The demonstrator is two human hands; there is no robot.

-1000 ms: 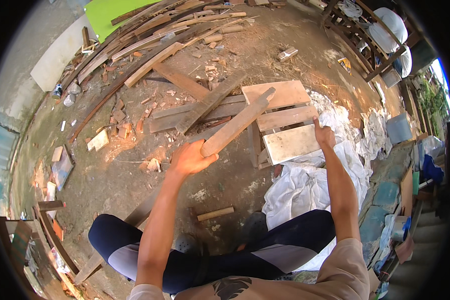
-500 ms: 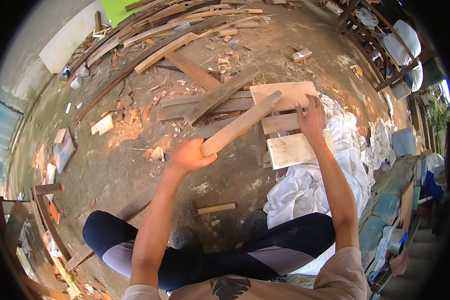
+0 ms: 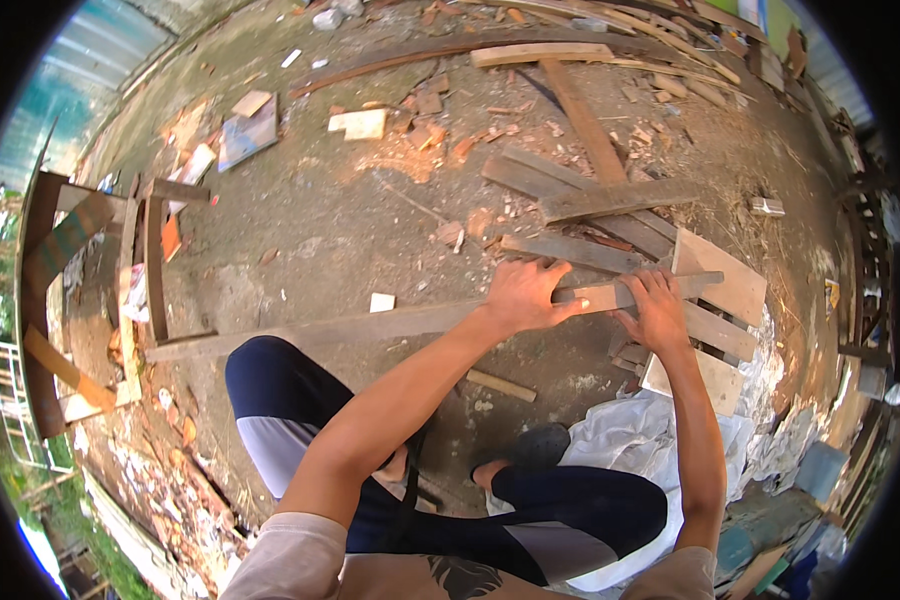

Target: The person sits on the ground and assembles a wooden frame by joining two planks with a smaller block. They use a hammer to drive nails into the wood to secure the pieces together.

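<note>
- White sheeting lies crumpled on the dirt ground near the person's right foot.
- Both forearms reach away from the body, elbows bent.
- The left hand is palm down, fingers curled over a long grey plank that runs left to right.
- The right hand, just beside it, clasps the plank's right end.
- That end rests on a pale board pallet.
- Farther off lie scattered planks.

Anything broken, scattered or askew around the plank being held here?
Yes. Both hands, left and right, grip a long plank above littered ground: loose planks lie crisscrossed, reddish broken fragments are strewn about, and a white sheet lies crumpled.
</note>
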